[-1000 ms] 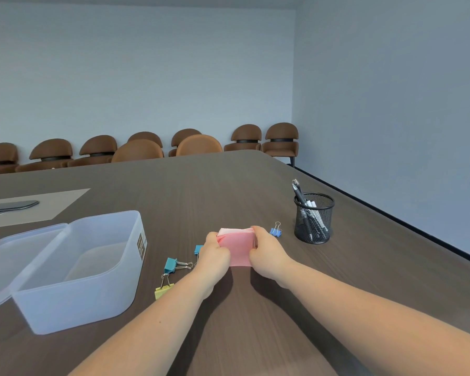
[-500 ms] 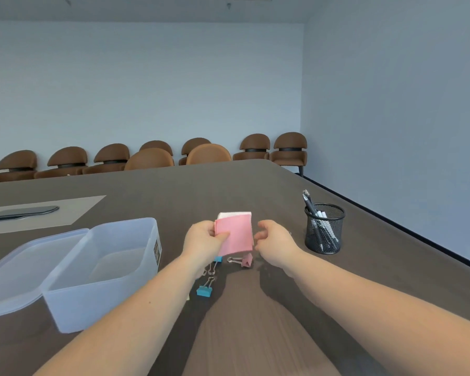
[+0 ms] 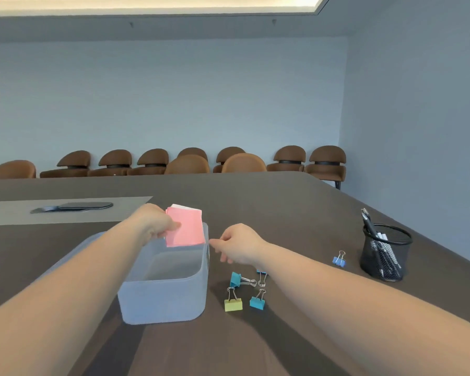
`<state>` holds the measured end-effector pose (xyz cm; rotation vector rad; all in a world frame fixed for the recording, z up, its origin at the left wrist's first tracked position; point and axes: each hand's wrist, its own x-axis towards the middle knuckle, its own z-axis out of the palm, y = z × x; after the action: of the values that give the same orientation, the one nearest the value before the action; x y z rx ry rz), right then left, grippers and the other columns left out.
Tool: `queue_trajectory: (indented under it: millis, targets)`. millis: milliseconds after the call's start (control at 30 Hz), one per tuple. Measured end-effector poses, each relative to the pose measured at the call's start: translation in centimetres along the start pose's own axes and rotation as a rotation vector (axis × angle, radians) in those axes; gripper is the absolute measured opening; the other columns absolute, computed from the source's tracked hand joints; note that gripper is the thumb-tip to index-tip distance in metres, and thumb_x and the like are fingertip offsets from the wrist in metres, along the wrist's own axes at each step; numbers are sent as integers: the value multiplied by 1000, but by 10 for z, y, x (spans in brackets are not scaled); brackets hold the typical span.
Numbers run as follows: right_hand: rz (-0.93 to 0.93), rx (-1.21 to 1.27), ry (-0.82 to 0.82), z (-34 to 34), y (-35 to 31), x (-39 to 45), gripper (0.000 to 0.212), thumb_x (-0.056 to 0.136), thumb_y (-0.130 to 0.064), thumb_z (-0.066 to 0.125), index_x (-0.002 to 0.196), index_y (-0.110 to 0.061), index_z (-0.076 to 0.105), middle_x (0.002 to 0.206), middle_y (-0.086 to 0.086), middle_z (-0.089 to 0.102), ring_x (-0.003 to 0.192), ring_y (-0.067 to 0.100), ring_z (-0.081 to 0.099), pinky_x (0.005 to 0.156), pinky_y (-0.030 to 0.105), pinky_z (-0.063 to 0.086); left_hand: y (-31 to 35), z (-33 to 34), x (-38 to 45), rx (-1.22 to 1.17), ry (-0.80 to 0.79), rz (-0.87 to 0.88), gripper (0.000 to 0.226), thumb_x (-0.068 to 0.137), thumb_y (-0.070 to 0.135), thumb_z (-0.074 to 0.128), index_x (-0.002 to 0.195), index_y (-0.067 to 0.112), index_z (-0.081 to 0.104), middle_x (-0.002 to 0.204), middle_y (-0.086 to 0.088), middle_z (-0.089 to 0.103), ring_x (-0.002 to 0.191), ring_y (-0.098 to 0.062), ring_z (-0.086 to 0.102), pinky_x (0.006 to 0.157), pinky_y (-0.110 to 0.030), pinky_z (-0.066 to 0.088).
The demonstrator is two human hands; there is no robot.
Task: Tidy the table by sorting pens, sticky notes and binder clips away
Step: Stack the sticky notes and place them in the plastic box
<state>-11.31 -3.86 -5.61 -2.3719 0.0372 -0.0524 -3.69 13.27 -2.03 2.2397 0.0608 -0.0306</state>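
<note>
My left hand [image 3: 154, 222] holds a pink stack of sticky notes [image 3: 186, 227] above the far end of a translucent plastic box [image 3: 163, 299]. The box looks bare inside. My right hand [image 3: 239, 246] hovers just right of the box, holding nothing, fingers loosely apart. Several binder clips lie on the table right of the box: a teal one [image 3: 236, 279], a yellow-green one [image 3: 233, 303], another teal one [image 3: 257, 302]. A blue clip [image 3: 339, 260] lies further right. A black mesh cup [image 3: 385, 253] at the right holds pens [image 3: 368, 219].
The box's lid [image 3: 73, 256] lies open to its left, partly behind my left arm. A dark flat object [image 3: 76, 207] rests on a grey inlay at the far left. Brown chairs [image 3: 190, 164] line the table's far edge. The table edge runs diagonally at the right.
My right hand let go of the pink notes. My left hand carried them leftward from the table's middle to above the box. The view tilted up and shifted left.
</note>
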Motion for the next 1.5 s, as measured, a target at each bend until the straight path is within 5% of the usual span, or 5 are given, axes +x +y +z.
queue_trajectory:
  millis: [133, 333, 533, 833, 1500]
  targets:
    - [30, -186, -112, 18, -21, 22, 36, 91, -36, 50, 74, -8, 64, 73, 6, 66, 60, 19, 56, 59, 25, 45, -23, 12, 21, 163, -111, -72, 13, 85, 3, 67, 93, 0, 57, 93, -13, 55, 74, -23, 52, 54, -22, 42]
    - [60, -259, -200, 24, -19, 34, 26, 85, -17, 46, 63, -10, 59, 56, 2, 54, 48, 16, 42, 50, 22, 37, -22, 33, 44, 666, -78, -23, 35, 86, 26, 65, 60, 10, 46, 60, -3, 48, 67, -24, 53, 69, -27, 42]
    - [36, -280, -231, 23, -19, 38, 26, 86, -20, 48, 66, -9, 60, 53, 2, 51, 45, 15, 38, 45, 22, 32, -37, 49, 57, 899, -67, 39, 18, 86, 14, 52, 101, 13, 62, 106, -4, 64, 103, -26, 62, 90, -34, 51]
    - [30, -264, -297, 21, -18, 43, 32, 90, -23, 47, 64, -9, 59, 51, 2, 51, 40, 14, 33, 40, 19, 28, -43, 81, 66, 753, -200, 375, 23, 84, 35, 54, 92, 14, 51, 94, -1, 58, 88, -23, 54, 74, -31, 43]
    - [50, -180, -357, 16, -17, 42, 34, 91, -20, 46, 62, -7, 58, 54, 6, 48, 43, 15, 31, 43, 21, 24, -60, 79, 89, 1039, -152, 262, 17, 88, 23, 51, 98, 13, 62, 85, -2, 56, 89, -27, 59, 80, -34, 49]
